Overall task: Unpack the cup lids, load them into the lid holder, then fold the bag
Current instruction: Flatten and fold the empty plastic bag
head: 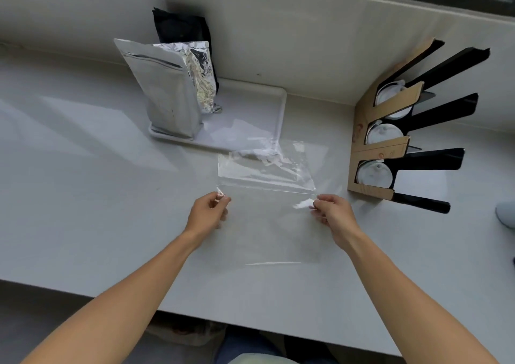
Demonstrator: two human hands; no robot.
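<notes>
A clear plastic bag [267,174] lies flat on the white counter [83,196], its far end resting on a tray. My left hand [209,213] pinches the bag's left edge and my right hand [334,213] pinches its right edge, along one crease line across the bag. To the right stands the cardboard lid holder [370,152] with black dividers; white cup lids [384,134] sit in its three slots.
A white tray [281,104] at the back holds a silver foil pouch [167,90] with a black pouch [181,29] behind it. A wall ledge runs along the back. A pale object [505,214] shows at the right edge. The counter's front edge is near me.
</notes>
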